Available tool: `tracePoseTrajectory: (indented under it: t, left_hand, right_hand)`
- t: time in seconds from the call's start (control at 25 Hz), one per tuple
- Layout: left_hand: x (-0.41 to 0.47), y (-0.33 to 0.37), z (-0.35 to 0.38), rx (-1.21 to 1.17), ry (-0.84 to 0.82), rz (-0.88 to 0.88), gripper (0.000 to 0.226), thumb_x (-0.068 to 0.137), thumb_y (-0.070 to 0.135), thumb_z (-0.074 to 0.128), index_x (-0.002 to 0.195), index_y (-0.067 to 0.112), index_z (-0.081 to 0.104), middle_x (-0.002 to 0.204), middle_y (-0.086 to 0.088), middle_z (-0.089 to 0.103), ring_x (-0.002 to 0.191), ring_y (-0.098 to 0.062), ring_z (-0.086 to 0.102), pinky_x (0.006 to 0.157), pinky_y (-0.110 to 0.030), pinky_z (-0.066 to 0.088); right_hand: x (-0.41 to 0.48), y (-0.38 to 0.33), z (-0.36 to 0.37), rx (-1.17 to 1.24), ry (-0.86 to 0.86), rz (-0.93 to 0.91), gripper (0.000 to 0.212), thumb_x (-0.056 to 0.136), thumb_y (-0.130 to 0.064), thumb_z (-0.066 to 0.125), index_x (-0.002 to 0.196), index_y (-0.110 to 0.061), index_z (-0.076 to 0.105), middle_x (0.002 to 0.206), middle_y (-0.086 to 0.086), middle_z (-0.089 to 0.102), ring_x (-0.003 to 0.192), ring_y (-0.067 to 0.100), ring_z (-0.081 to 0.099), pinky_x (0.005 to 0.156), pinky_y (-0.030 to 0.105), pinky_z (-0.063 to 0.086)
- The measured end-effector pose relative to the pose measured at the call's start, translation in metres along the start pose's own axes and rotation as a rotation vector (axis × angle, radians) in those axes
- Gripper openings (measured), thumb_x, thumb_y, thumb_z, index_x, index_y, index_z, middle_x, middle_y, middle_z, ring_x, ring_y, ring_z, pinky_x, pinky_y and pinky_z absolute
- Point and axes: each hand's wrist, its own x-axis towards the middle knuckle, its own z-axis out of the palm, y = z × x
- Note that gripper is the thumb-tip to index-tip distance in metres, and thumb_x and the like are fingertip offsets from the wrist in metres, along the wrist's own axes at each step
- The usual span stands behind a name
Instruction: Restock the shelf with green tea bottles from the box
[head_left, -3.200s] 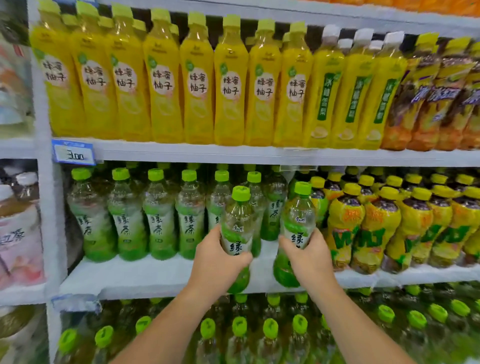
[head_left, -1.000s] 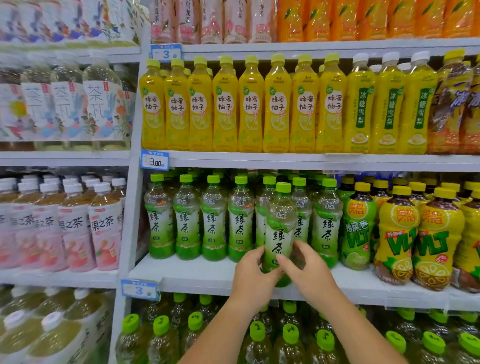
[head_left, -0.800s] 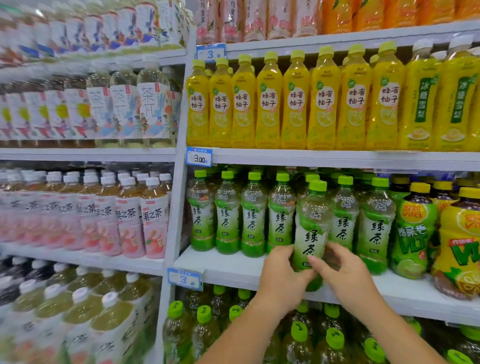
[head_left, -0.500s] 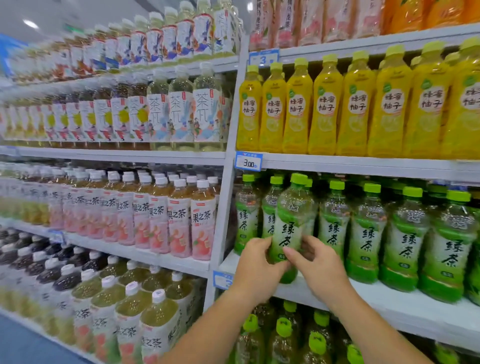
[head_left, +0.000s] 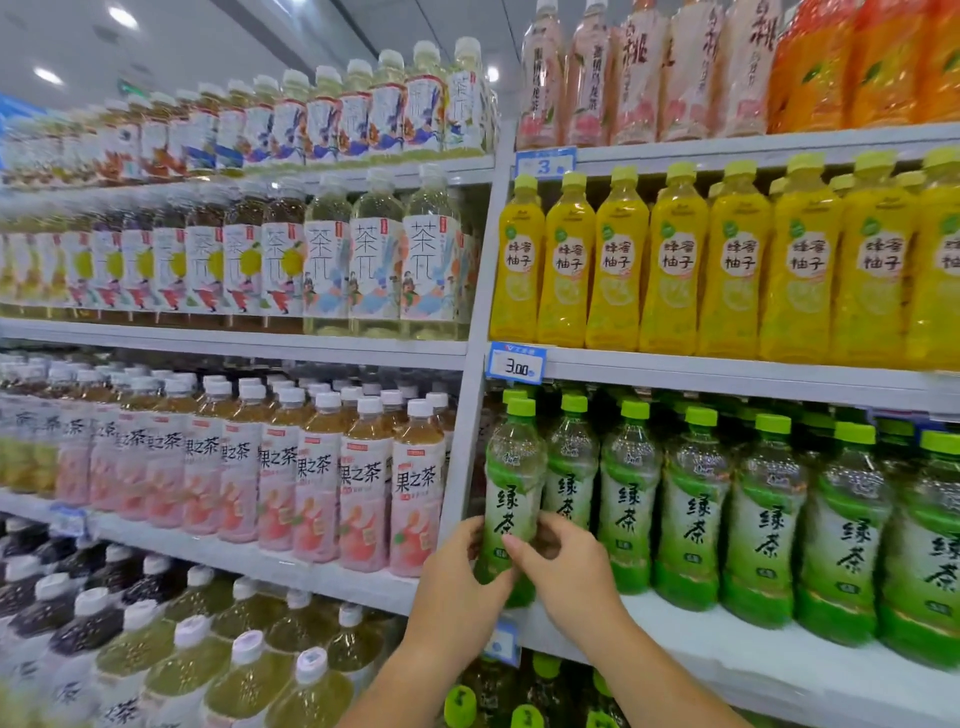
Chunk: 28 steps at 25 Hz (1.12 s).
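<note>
On my feed, both hands clasp one green tea bottle (head_left: 511, 499) at the left end of the shelf (head_left: 727, 644), beside the grey upright (head_left: 467, 415). The left hand (head_left: 457, 587) wraps its lower left side. The right hand (head_left: 566, 577) curls round from the right, thumb laid across the label. The bottle stands upright between them, just beside the green-capped row (head_left: 696, 514). Fingers hide its base, so I cannot tell whether it rests on the shelf. A 3.00 price tag (head_left: 515, 364) hangs above.
</note>
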Motion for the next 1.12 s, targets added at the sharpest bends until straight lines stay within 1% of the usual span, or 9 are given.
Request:
tracePoseTrajectory:
  t: [0.16,0.4,0.48,0.6,0.76,0.88,0.96,1.04,1.12]
  left_hand:
    - [0.001,-0.019,-0.002,-0.047,-0.028,-0.004,0.047,0.080,0.029,0.084,0.122,0.040,0.068,0.112,0.011,0.067,0.106,-0.003,0.066,0.094,-0.029,0.055]
    - [-0.004,-0.024,-0.003,0.007,0.047,0.027,0.033,0.080,0.038,0.083,0.109,0.048,0.072,0.104,0.019,0.072,0.100,0.001,0.067,0.087,-0.028,0.057]
    - [-0.004,-0.021,-0.003,0.018,0.034,0.019,0.033,0.081,0.035,0.081,0.111,0.044,0.072,0.105,0.019,0.073,0.101,0.000,0.067,0.088,-0.031,0.058]
    - [-0.002,-0.013,-0.003,0.079,0.056,-0.001,0.030,0.081,0.037,0.080,0.109,0.039,0.070,0.105,0.016,0.070,0.101,-0.003,0.065,0.088,-0.034,0.057]
    - [-0.003,-0.006,-0.007,0.086,0.064,-0.057,0.026,0.081,0.033,0.081,0.093,0.048,0.064,0.099,0.018,0.069,0.094,0.000,0.065,0.086,-0.033,0.058]
    - [-0.006,-0.001,-0.008,0.096,0.052,-0.082,0.024,0.084,0.027,0.080,0.104,0.035,0.068,0.101,0.015,0.072,0.096,-0.001,0.066,0.089,-0.035,0.057]
    - [-0.006,0.001,-0.008,0.160,0.056,-0.084,0.030,0.086,0.027,0.078,0.114,0.021,0.069,0.101,0.016,0.068,0.095,0.001,0.063,0.088,-0.027,0.055]
    - [-0.007,0.009,-0.009,0.204,0.059,-0.110,0.039,0.089,0.031,0.074,0.124,0.017,0.065,0.103,0.019,0.063,0.096,0.004,0.059,0.084,-0.016,0.047]
    - [-0.018,0.010,-0.011,0.214,0.042,-0.168,0.048,0.090,0.036,0.071,0.133,0.017,0.059,0.115,0.012,0.063,0.105,-0.003,0.058,0.088,-0.020,0.044]
  right_hand:
    - [0.004,0.009,0.000,0.042,-0.028,0.050,0.016,0.085,-0.032,0.078,0.101,-0.032,0.074,0.094,-0.017,0.077,0.090,-0.002,0.070,0.082,0.024,0.058]
    - [0.001,0.022,0.003,0.205,-0.026,0.124,0.027,0.084,-0.011,0.078,0.102,-0.030,0.073,0.095,-0.017,0.077,0.093,0.000,0.072,0.075,0.016,0.056]
    - [0.001,0.020,0.004,0.213,-0.022,0.127,0.027,0.084,-0.012,0.079,0.101,-0.032,0.073,0.096,-0.016,0.078,0.094,0.001,0.072,0.078,0.018,0.057]
    - [-0.001,0.019,0.006,0.186,-0.002,0.110,0.026,0.084,-0.014,0.080,0.100,-0.034,0.071,0.090,-0.023,0.076,0.088,-0.004,0.070,0.072,0.012,0.054]
    - [-0.003,0.017,0.003,0.121,0.008,0.133,0.020,0.084,-0.024,0.080,0.093,-0.036,0.067,0.086,-0.022,0.073,0.085,-0.010,0.067,0.069,0.007,0.051]
    - [-0.006,0.016,0.001,0.075,-0.013,0.166,0.030,0.085,-0.034,0.078,0.111,-0.026,0.067,0.102,-0.015,0.070,0.093,-0.005,0.064,0.071,0.008,0.047]
    - [-0.005,0.017,-0.001,0.030,-0.020,0.197,0.036,0.087,-0.037,0.075,0.118,-0.020,0.068,0.108,-0.009,0.070,0.098,0.002,0.064,0.080,0.015,0.047]
    - [-0.004,0.017,-0.007,-0.034,-0.010,0.220,0.032,0.091,-0.036,0.070,0.117,-0.018,0.070,0.104,-0.010,0.070,0.094,0.001,0.062,0.075,0.015,0.044]
    - [-0.014,0.019,-0.014,-0.072,0.023,0.224,0.025,0.094,-0.034,0.066,0.113,-0.019,0.071,0.096,-0.014,0.068,0.088,-0.002,0.060,0.068,0.013,0.041]
